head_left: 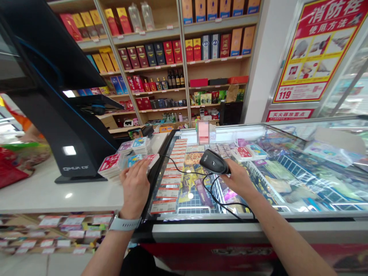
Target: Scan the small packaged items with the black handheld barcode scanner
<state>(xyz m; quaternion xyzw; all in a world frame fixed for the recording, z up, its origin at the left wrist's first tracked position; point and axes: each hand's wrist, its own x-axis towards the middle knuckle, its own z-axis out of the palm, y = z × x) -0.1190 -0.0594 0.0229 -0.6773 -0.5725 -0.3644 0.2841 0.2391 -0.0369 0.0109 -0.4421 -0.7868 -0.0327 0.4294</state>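
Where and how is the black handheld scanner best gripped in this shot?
Probably take the scanner by the narrow end behind its broad, rounded head, coming from the near right side. The head points left and away, leaving that end towards the person's right hand, which is closed around it.

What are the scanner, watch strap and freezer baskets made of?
Scanner: likely plastic, satin black, soft highlights on a moulded shell.
Watch strap: probably silicone or rubber, matte pale grey, row of slots.
Freezer baskets: seemingly white-coated wire, thin bars; metal core assumed.
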